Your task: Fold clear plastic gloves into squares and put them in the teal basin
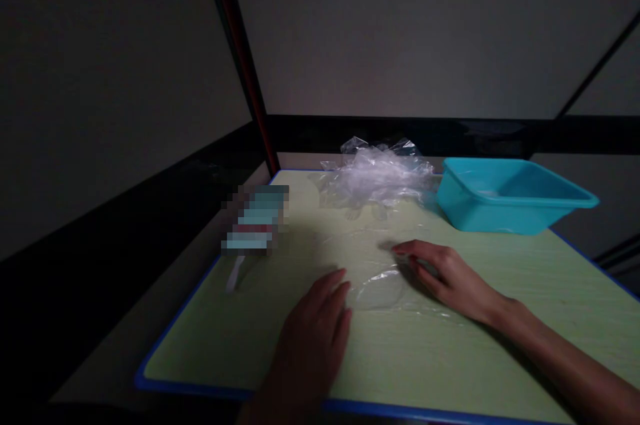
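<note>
A clear plastic bag [383, 288] lies flat on the light green table [225, 338], between my two hands. My left hand [320, 318] rests at the bag's left edge, palm down, with its fingers apart. On the right, my right hand [440, 272] touches the upper right part of the bag with its fingers bent and thumb close to them; whether it pinches the thin film is too small to tell. Beyond the hands sits a crumpled heap of clear plastic bags [377, 175].
A turquoise basin [500, 215] stands at the back right of the table. On the left, a blurred-out flat object [257, 218] has a white piece [235, 273] sticking out toward me. A blue rim edges the table, with a wall behind.
</note>
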`<state>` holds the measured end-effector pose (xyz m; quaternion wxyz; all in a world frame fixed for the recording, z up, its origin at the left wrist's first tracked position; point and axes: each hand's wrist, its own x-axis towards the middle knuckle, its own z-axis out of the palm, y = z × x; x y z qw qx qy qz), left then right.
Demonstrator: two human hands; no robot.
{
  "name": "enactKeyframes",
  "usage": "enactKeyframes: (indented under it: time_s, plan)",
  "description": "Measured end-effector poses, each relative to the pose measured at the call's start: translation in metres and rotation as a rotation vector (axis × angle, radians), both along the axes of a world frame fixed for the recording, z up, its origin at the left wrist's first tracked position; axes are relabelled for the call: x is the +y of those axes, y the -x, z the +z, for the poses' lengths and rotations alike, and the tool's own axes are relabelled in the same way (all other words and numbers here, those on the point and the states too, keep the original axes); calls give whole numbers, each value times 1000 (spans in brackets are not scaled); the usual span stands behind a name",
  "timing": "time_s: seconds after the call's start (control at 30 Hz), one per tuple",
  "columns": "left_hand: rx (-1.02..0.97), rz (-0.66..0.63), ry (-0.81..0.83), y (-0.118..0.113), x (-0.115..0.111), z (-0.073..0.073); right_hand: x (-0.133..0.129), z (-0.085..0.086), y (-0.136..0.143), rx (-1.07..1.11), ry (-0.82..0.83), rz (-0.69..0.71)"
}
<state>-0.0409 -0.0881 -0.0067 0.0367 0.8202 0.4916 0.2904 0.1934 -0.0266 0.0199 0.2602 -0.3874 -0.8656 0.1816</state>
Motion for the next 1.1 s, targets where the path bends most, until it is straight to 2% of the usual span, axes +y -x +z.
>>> enactKeyframes:
  time_s: [0.13, 0.23, 0.47, 0.67, 0.77, 0.9, 1.1]
  plan:
    - [167, -149, 99, -33, -11, 5, -1, -9, 3, -57, -37, 81]
    - [234, -200, 171, -45, -10, 9, -1, -14, 3, -119, -30, 99]
    - [199, -238, 193, -40, -9, 6, -15, -8, 9, -282, -48, 192]
    - [191, -253, 220, -39, -10, 6, -22, -18, 8, -343, -71, 253]
    - [222, -259, 234, -32, -9, 7, -22, -21, 6, -374, -80, 255]
    - [267, -227, 200, -12, -7, 6, -21, -18, 7, -424, -55, 254]
    - [376, -90, 170, 29, -2, -1, -21, -17, 8, -433, -35, 252]
